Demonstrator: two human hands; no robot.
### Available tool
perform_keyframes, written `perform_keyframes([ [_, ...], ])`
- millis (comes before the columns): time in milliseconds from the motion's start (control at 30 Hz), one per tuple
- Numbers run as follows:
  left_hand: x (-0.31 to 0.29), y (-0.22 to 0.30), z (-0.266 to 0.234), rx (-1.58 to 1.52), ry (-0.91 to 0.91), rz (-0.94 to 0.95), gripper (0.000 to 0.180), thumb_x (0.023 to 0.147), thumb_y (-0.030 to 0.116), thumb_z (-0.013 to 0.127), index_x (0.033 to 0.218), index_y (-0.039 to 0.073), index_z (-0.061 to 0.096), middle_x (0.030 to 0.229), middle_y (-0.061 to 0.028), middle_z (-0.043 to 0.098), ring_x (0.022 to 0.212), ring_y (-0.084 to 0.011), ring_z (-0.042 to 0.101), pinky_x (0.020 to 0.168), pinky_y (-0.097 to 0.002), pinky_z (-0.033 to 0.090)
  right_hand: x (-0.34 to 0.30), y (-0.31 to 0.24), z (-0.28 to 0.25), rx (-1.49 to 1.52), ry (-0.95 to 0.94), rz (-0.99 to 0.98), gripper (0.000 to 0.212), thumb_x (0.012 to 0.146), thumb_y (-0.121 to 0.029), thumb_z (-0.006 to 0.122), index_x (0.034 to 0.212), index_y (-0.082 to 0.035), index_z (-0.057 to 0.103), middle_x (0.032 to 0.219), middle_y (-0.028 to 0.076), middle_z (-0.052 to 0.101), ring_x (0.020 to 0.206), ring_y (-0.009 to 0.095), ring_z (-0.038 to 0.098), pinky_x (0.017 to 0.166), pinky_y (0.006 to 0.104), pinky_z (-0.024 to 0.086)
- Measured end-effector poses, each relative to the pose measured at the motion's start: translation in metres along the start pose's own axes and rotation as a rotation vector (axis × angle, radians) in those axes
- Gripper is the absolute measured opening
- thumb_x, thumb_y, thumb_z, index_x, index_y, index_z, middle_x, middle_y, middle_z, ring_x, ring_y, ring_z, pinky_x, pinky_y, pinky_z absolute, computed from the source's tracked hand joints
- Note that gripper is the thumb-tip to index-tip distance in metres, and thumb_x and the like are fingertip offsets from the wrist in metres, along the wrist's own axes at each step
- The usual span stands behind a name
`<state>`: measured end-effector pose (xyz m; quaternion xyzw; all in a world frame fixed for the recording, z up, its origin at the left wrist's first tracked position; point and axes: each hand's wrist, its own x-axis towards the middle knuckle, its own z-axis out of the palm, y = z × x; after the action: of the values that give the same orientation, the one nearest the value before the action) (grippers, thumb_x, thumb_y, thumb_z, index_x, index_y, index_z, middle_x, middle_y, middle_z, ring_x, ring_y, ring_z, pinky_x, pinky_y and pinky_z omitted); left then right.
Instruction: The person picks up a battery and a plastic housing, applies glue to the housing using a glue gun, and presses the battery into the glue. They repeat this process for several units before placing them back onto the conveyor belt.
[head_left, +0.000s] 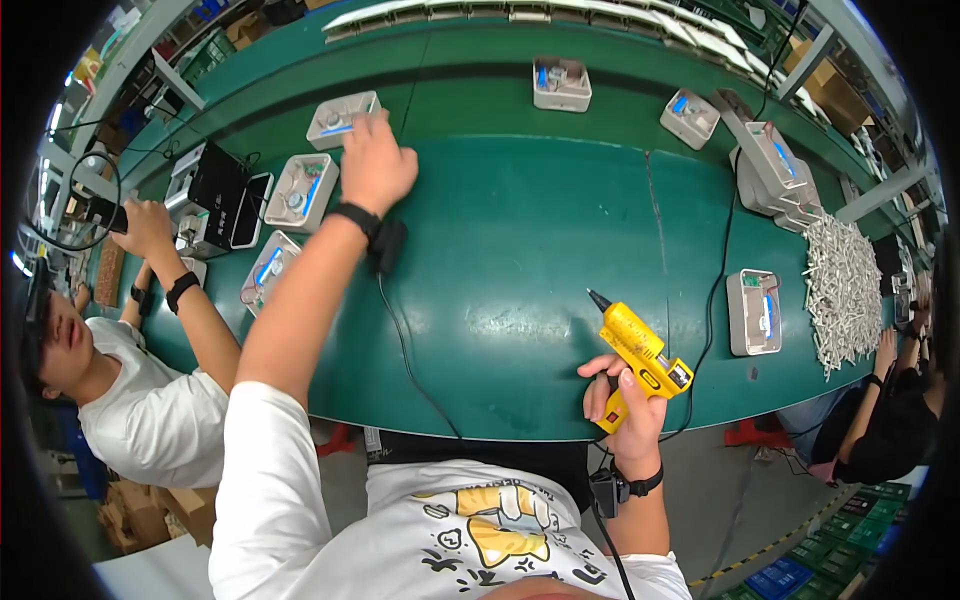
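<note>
The glue gun in the right hand is yellow with a black nozzle. The case under the left hand is pale grey with a blue part inside. The desk beneath both hands is dark green. A heap of white sticks lies right of the right hand.

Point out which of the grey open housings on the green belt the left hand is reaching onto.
The far-left housing: the left hand rests on its near right corner. The other grey housings, like the one just nearer, lie untouched. The right hand holds a yellow glue gun.
</note>
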<state>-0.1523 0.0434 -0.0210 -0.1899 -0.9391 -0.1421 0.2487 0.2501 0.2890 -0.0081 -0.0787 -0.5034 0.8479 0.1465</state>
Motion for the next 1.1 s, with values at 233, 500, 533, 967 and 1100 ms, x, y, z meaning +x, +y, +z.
perform_keyframes([
  [233, 0.055, -0.07, 0.027, 0.321, -0.052, -0.04, 0.051, 0.093, 0.029, 0.067, 0.135, 0.002, 0.057, 0.134, -0.0312, 0.061, 0.128, -0.0522, 0.057, 0.107, -0.059, 0.051, 0.01, -0.006, 0.007, 0.02, 0.017, 0.028, 0.018, 0.11, -0.019, 0.053, 0.112, -0.001, 0.056, 0.111, 0.027, 0.07, 0.055, 0.015, 0.053, 0.053, 0.0315, 0.049],
  [500, 0.053, -0.036, 0.014, 0.296, -0.135, -0.196, 0.039, 0.095, 0.03, 0.073, 0.13, 0.013, 0.065, 0.133, -0.0198, 0.065, 0.121, -0.0463, 0.065, 0.098, -0.055, 0.058, 0.0, -0.002, 0.002, 0.021, -0.009, -0.005, 0.02, 0.11, -0.021, 0.053, 0.112, -0.001, 0.055, 0.111, 0.028, 0.07, 0.056, 0.015, 0.054, 0.054, 0.032, 0.049],
  [533, 0.056, -0.038, 0.015, 0.314, -0.169, -0.202, 0.037, 0.094, 0.029, 0.074, 0.125, 0.012, 0.067, 0.131, -0.0198, 0.065, 0.123, -0.0449, 0.064, 0.098, -0.0539, 0.059, -0.001, -0.002, 0.002, 0.022, -0.009, 0.001, 0.02, 0.11, -0.021, 0.053, 0.112, -0.001, 0.055, 0.111, 0.028, 0.07, 0.056, 0.015, 0.054, 0.054, 0.032, 0.049],
  [967, -0.076, 0.02, -0.136, -0.462, -0.141, 0.466, 0.02, 0.09, 0.008, 0.08, 0.107, 0.008, 0.07, 0.139, -0.0159, 0.063, 0.128, -0.038, 0.061, 0.105, -0.0452, 0.054, 0.007, 0.001, 0.003, 0.002, 0.027, -0.014, 0.02, 0.111, -0.021, 0.051, 0.113, -0.002, 0.054, 0.111, 0.027, 0.07, 0.055, 0.014, 0.053, 0.054, 0.0321, 0.047],
  [1100, -0.136, 0.028, -0.187, -0.47, -0.351, 0.523, 0.019, 0.087, 0.004, 0.08, 0.103, 0.009, 0.072, 0.14, -0.0132, 0.064, 0.123, -0.0356, 0.064, 0.099, -0.0445, 0.055, 0.003, -0.001, 0.002, -0.011, 0.022, -0.008, 0.02, 0.111, -0.022, 0.05, 0.113, -0.002, 0.054, 0.111, 0.026, 0.07, 0.055, 0.014, 0.052, 0.053, 0.0318, 0.046],
])
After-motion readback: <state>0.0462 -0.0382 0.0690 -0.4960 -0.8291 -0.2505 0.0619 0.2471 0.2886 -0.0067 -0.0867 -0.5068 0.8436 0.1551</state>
